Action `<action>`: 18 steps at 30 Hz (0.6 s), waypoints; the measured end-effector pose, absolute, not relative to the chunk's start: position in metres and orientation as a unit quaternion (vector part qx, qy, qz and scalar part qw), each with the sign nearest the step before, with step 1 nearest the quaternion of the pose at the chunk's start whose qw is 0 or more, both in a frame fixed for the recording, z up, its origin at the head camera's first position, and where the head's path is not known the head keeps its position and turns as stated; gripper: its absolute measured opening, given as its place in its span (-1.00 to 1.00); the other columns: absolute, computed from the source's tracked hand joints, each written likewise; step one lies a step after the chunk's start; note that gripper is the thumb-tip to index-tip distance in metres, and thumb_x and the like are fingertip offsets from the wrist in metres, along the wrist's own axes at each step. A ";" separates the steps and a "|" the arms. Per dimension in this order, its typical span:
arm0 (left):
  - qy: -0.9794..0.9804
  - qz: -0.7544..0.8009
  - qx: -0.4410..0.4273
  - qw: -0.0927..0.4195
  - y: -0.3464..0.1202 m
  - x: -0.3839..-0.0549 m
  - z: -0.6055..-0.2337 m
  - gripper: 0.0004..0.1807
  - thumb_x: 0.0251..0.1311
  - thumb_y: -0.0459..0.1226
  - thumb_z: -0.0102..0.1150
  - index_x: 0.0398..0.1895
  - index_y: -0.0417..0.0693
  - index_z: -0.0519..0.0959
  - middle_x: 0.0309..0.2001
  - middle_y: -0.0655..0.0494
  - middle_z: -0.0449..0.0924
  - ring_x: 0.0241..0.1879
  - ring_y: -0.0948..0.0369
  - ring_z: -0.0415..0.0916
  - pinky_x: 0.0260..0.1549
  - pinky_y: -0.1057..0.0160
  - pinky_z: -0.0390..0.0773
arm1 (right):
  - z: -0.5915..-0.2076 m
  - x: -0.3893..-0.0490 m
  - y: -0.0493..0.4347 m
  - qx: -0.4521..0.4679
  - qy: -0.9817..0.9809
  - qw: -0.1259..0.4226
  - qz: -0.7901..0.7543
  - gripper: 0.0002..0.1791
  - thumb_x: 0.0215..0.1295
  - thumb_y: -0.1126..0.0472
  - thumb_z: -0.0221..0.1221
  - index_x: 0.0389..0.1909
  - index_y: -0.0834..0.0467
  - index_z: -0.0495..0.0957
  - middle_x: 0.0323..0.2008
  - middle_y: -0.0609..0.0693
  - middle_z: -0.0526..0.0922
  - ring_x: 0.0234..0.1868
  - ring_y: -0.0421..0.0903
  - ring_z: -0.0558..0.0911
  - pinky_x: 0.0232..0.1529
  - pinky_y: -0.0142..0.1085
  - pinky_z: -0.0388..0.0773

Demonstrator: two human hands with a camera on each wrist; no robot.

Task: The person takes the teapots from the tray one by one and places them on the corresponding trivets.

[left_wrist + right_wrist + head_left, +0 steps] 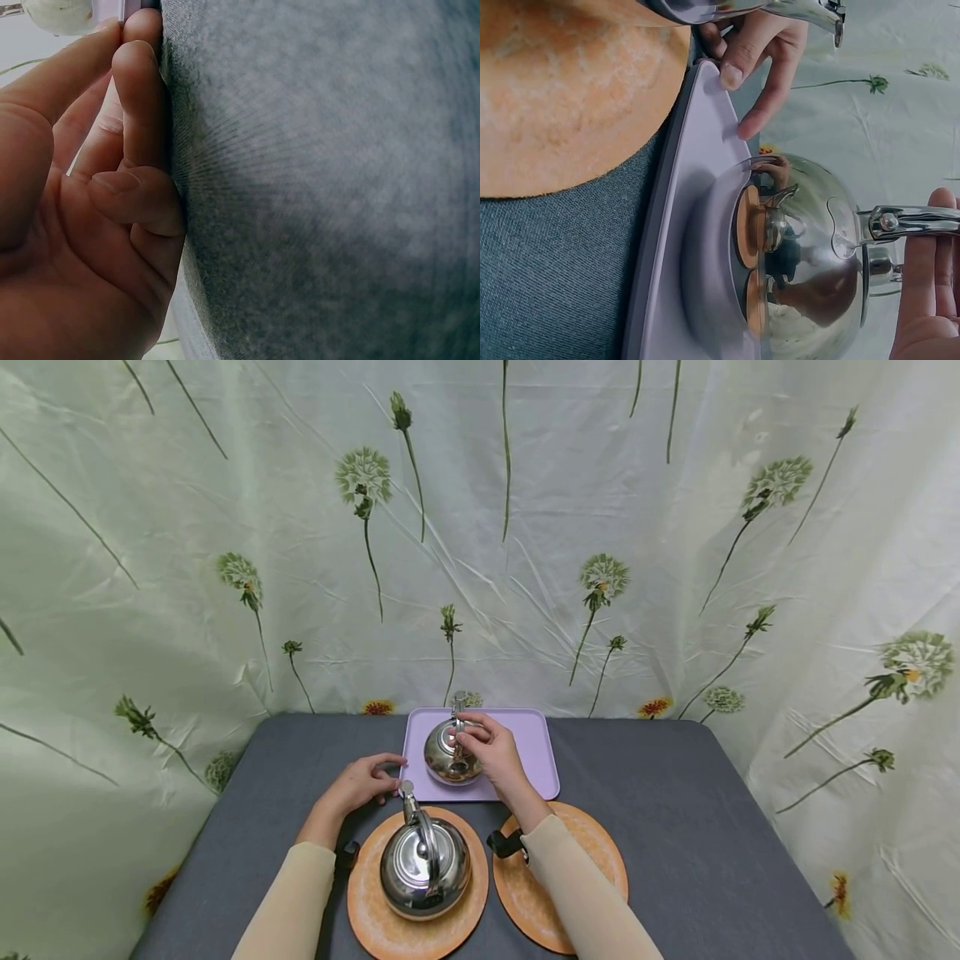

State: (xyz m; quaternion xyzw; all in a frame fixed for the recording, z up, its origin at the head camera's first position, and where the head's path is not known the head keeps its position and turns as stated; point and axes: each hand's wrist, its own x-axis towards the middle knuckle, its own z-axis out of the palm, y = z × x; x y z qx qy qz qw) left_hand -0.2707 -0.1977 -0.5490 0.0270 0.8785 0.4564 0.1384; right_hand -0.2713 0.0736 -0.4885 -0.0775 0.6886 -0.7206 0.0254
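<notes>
A shiny steel kettle (pixel 442 762) is at the left half of a lilac tray (pixel 534 760), its base right at the tray surface. My right hand (pixel 491 750) grips its raised handle, and the right wrist view shows fingers under the handle (pixel 911 223). At the tray's near left corner, my left hand (pixel 363 781) pinches the rim, thumb on top. In the left wrist view its curled lower fingers (pixel 142 105) lie along the grey cloth. A second steel kettle (pixel 411 872) stands on the left round orange mat (pixel 367 914), its spout close to my left hand.
Another round orange mat (pixel 600 852) lies on the right, partly under my right forearm. A black strap piece (pixel 504 843) shows by the right cuff. Grey cloth (pixel 697 835) covers the table; a dandelion-print curtain (pixel 480 568) hangs behind it.
</notes>
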 end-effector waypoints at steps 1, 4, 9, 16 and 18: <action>0.878 0.457 0.028 0.138 -0.197 -0.270 -0.548 -0.50 0.32 -0.31 0.35 0.34 -0.03 0.61 -0.48 0.14 0.72 -0.54 0.19 0.59 -0.38 0.22 0.53 | -0.489 -0.271 0.074 -0.077 0.688 0.025 -0.721 -0.60 0.46 0.32 0.30 0.27 0.15 0.66 -0.04 0.08 0.86 -0.15 -0.28 0.80 -0.11 -0.36 0.67; 0.879 0.455 0.032 0.137 -0.197 -0.270 -0.547 -0.50 0.32 -0.31 0.35 0.34 -0.05 0.61 -0.49 0.14 0.72 -0.54 0.19 0.58 -0.38 0.22 0.53 | -0.489 -0.271 0.073 -0.076 0.688 0.024 -0.722 -0.60 0.47 0.31 0.29 0.29 0.17 0.64 -0.04 0.06 0.86 -0.15 -0.28 0.81 -0.11 -0.37 0.67; 0.880 0.453 0.031 0.135 -0.198 -0.269 -0.547 -0.50 0.33 -0.31 0.34 0.35 -0.04 0.61 -0.49 0.15 0.72 -0.54 0.20 0.58 -0.38 0.22 0.53 | -0.489 -0.270 0.073 -0.075 0.684 0.021 -0.725 -0.60 0.48 0.31 0.28 0.30 0.17 0.64 -0.01 0.09 0.85 -0.06 -0.17 0.83 -0.08 -0.40 0.66; 0.879 0.456 0.028 0.136 -0.197 -0.269 -0.548 -0.50 0.33 -0.32 0.34 0.34 -0.05 0.61 -0.48 0.14 0.72 -0.54 0.20 0.58 -0.38 0.22 0.53 | -0.491 -0.270 0.074 -0.078 0.675 0.005 -0.734 -0.61 0.47 0.36 0.28 0.28 0.22 0.64 0.00 0.19 0.83 -0.10 -0.19 0.83 -0.07 -0.44 0.66; 0.878 0.458 0.027 0.137 -0.197 -0.270 -0.548 -0.50 0.33 -0.32 0.34 0.34 -0.05 0.61 -0.48 0.14 0.71 -0.54 0.20 0.58 -0.39 0.22 0.53 | -0.492 -0.270 0.075 -0.081 0.671 0.001 -0.737 -0.60 0.47 0.37 0.27 0.28 0.25 0.63 0.00 0.21 0.83 -0.14 -0.23 0.82 -0.05 -0.43 0.67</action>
